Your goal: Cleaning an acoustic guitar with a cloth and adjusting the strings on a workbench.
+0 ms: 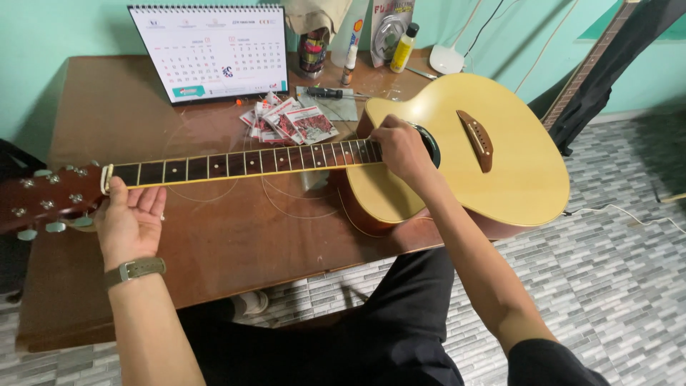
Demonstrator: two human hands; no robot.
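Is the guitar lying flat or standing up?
Lying flat. The guitar rests face up on the brown table, neck pointing sideways.

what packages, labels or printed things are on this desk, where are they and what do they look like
Desk calendar: back of the table, upright, white, spiral-bound top.
Small packets: fanned beside the guitar neck, red and white.
Yellow bottle: back edge, black cap.
Blister pack: against the wall, coiled item inside.

Guitar on table, calendar behind.

Glossy pale wood guitar, dark fretboard — smooth brown wooden table, metal tuners
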